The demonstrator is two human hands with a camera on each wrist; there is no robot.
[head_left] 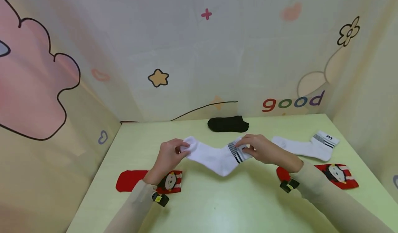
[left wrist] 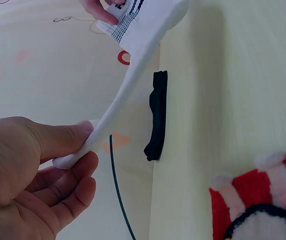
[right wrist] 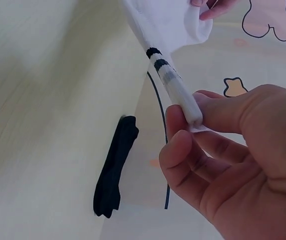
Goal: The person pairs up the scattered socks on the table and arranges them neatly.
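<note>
A white sock [head_left: 214, 158] with black stripes at its cuff hangs stretched between my two hands, raised over the table. My left hand [head_left: 169, 154] pinches its toe end between thumb and fingers, as the left wrist view also shows on the sock [left wrist: 115, 107]. At the striped cuff, my right hand [head_left: 262, 148] pinches the other end. The heel sags lowest, in the middle. In the right wrist view the cuff is seen edge-on between the thumb and fingers of the right hand [right wrist: 222, 150].
A black sock [head_left: 228, 124] lies at the table's back edge. Another white striped sock [head_left: 308, 148] is at the right. One red sock with a cartoon face [head_left: 130, 180] lies under my left forearm, a similar red sock [head_left: 339, 174] beside my right sleeve. Printed curtains surround the table [head_left: 214, 198].
</note>
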